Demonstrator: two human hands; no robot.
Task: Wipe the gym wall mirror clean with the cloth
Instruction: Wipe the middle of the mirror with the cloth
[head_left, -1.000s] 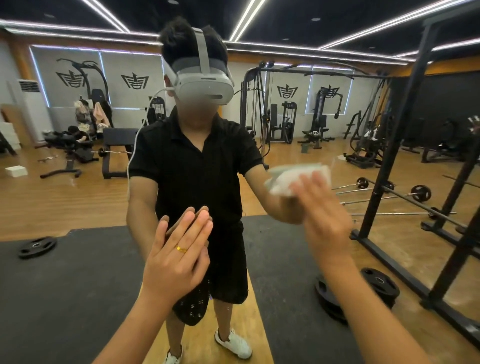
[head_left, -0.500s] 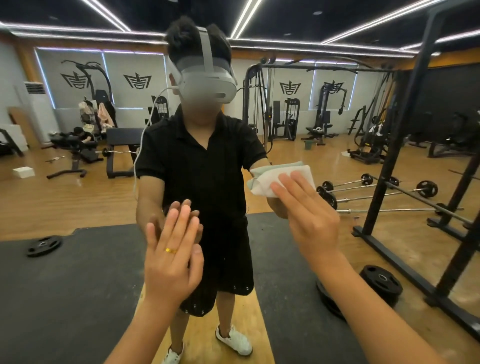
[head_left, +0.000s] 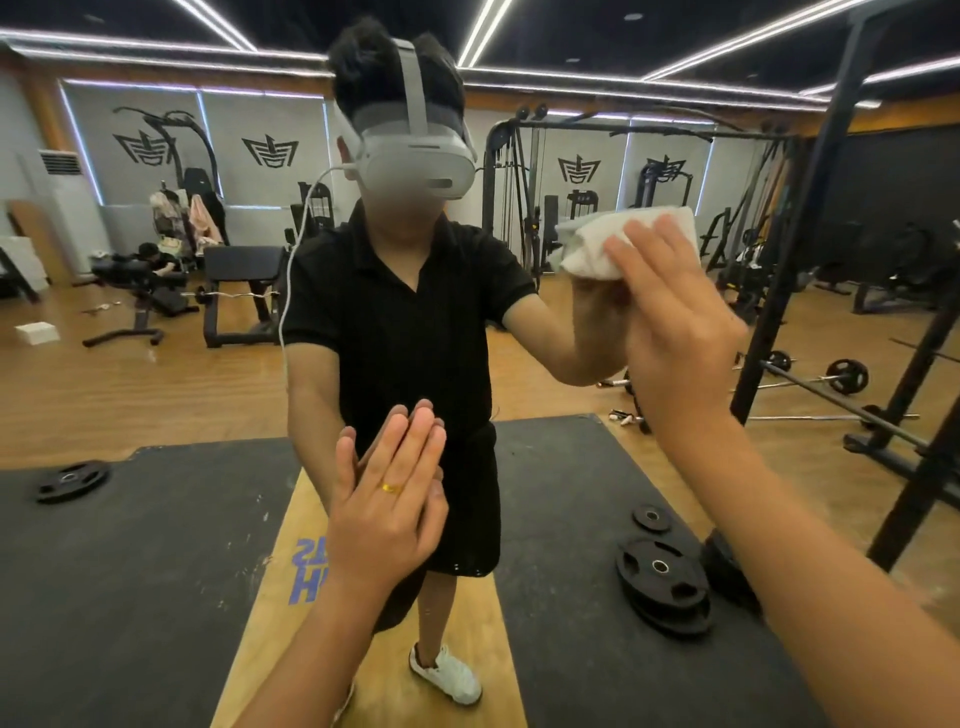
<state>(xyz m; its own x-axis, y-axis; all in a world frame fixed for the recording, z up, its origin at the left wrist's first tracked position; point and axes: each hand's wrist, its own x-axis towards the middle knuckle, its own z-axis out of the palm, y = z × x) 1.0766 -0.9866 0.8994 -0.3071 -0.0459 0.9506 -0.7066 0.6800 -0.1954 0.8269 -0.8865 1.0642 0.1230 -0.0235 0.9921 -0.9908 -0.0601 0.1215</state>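
While the right hand (head_left: 675, 332) presses a white cloth (head_left: 613, 244), fingers straight, against the wall mirror (head_left: 156, 364), cloth up right of the reflected person (head_left: 405, 332), left hand (head_left: 387, 499) flat on the mirror lower down, wearing a gold ring (head_left: 390, 488).

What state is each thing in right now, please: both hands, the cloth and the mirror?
left hand: open, fingers straight, flat against the mirror
right hand: open, fingers straight, pressing the cloth to the glass, higher than the left hand
cloth: white, bunched, pinned against the glass under the right hand
mirror: upright, reflecting the gym; no smears that I can make out
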